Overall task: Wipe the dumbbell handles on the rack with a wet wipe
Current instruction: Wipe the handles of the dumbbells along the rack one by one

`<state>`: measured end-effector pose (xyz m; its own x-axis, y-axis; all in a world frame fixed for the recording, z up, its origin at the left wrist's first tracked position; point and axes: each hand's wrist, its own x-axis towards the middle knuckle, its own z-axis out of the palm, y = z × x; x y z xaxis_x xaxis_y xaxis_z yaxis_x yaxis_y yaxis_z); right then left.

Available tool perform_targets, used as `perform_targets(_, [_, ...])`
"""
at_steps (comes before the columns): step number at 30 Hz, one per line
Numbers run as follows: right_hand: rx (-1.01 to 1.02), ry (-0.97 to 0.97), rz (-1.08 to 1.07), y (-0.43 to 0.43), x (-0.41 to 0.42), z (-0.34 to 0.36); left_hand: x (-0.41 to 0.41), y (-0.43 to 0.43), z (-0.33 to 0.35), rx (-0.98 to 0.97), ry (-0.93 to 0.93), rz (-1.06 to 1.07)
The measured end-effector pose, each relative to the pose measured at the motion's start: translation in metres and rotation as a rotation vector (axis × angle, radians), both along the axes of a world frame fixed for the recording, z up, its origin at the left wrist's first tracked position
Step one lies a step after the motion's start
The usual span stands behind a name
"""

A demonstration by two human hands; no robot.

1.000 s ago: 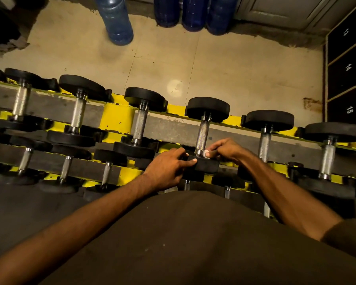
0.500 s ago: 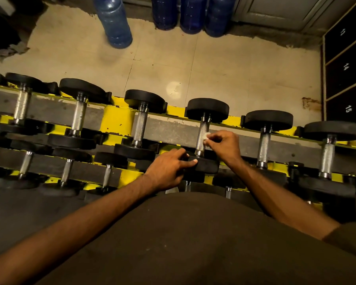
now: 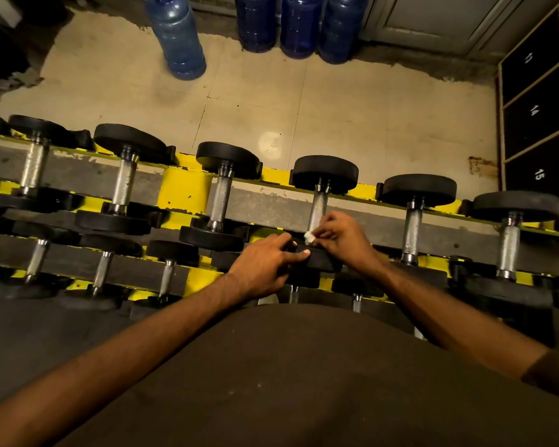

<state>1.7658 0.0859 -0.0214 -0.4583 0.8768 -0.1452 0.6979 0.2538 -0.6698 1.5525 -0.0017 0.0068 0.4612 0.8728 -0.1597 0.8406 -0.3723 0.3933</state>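
Observation:
A yellow and grey rack [image 3: 183, 191] holds rows of black-headed dumbbells with knurled steel handles. My right hand [image 3: 342, 235] pinches a small white wet wipe [image 3: 309, 237] against the near end of the handle [image 3: 317, 209] of the fourth dumbbell from the left in the upper row. My left hand [image 3: 265, 264] rests on that dumbbell's near black head [image 3: 317, 258], its fingers laid over the top. Most of the wipe is hidden inside my right hand.
Neighbouring dumbbells stand close on both sides, one handle [image 3: 220, 201] to the left and one [image 3: 411, 227] to the right. A lower row lies nearer me. Blue water bottles [image 3: 178, 40] stand on the tiled floor beyond. Numbered dark lockers [image 3: 536, 111] line the right wall.
My right hand slid up the handle with the wipe, then came back down to its near end. My left hand stayed on the near head.

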Motion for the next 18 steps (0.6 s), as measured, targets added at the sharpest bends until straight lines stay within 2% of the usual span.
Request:
perform_targets(2, [0.101,-0.075,0.137,0.004,-0.004,0.003,-0.002,-0.001,-0.001,-0.001,0.007,-0.006])
perform_targets(5, [0.189,-0.111,-0.043,0.028,-0.018,0.009,-0.001,-0.001,-0.003,0.004,0.013,-0.018])
perform_targets(7, [0.210,-0.183,-0.031,0.032,-0.023,0.014,0.000,-0.004,-0.005,0.012,0.018,-0.026])
perform_targets(10, [0.114,-0.397,0.409,0.029,-0.024,0.020,-0.003,-0.006,-0.008,0.025,0.040,-0.053])
perform_targets(12, [0.091,-0.478,0.547,0.033,-0.026,0.024,-0.005,-0.004,-0.009,0.036,0.038,-0.065])
perform_targets(16, [0.214,-0.477,0.254,0.048,-0.038,0.029,-0.006,-0.003,-0.010,0.033,0.035,-0.051])
perform_targets(18, [0.254,-0.555,0.303,0.045,-0.043,0.031,-0.004,-0.004,-0.011,0.031,0.022,-0.053])
